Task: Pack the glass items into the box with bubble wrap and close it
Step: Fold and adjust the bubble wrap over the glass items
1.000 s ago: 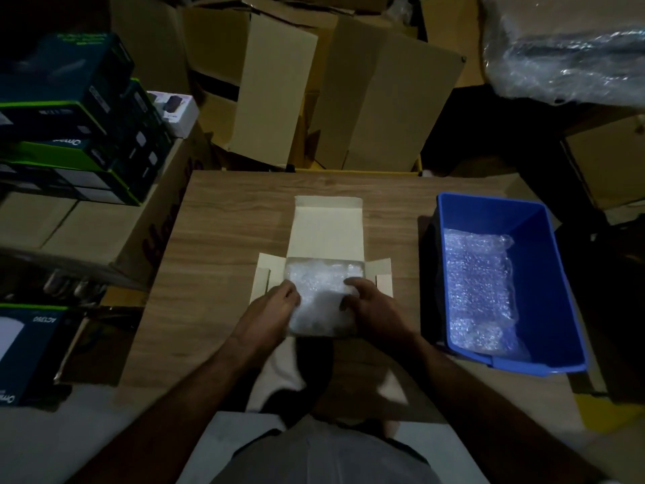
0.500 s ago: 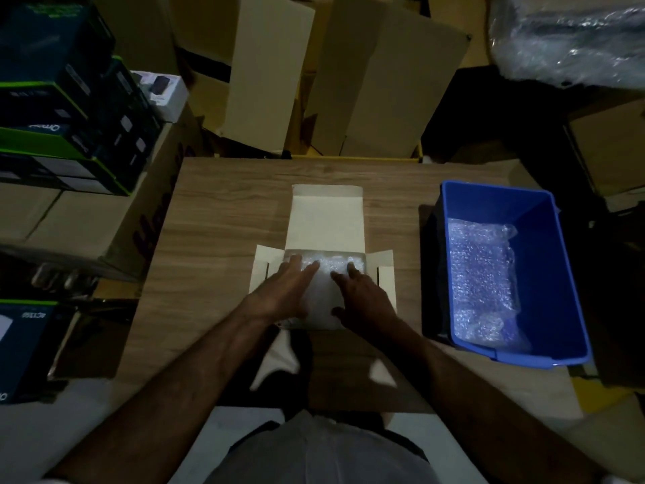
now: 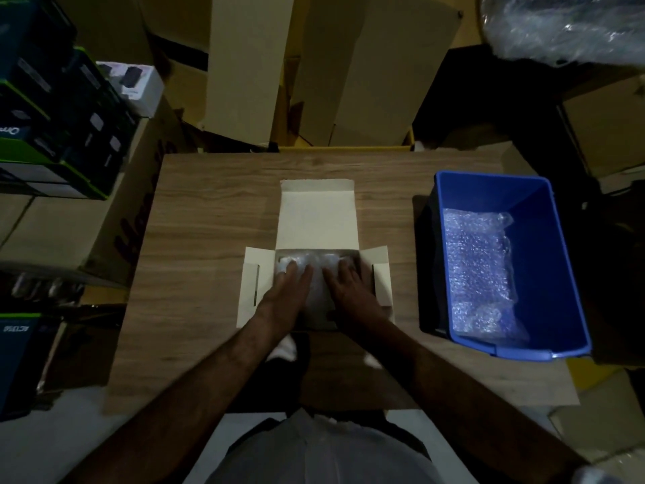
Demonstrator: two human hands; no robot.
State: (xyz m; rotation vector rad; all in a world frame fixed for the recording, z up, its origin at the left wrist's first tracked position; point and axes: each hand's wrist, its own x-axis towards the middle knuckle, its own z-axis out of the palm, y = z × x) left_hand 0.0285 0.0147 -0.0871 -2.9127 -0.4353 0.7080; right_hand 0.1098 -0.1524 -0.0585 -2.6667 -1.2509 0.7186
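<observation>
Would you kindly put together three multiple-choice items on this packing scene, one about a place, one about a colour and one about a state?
1. Where does the blue plastic bin stand relative to the open pale cardboard box?
A. On the person's left
B. On the person's right
C. Behind the box, at the table's far edge

2. What colour is the inside of the box's raised lid flap?
A. Pale cream
B. Red
C. Black

3. What is the state of the box?
A. Closed and taped
C. Open, both hands pressing bubble wrap into it
B. Open, with no hands near it

Answers: 1 B, the bin sits at the right side of the wooden table. 2 A, the flap shows pale cream. 3 C, the left hand and right hand lie with straight fingers on the clear bubble wrap inside the box.
</observation>
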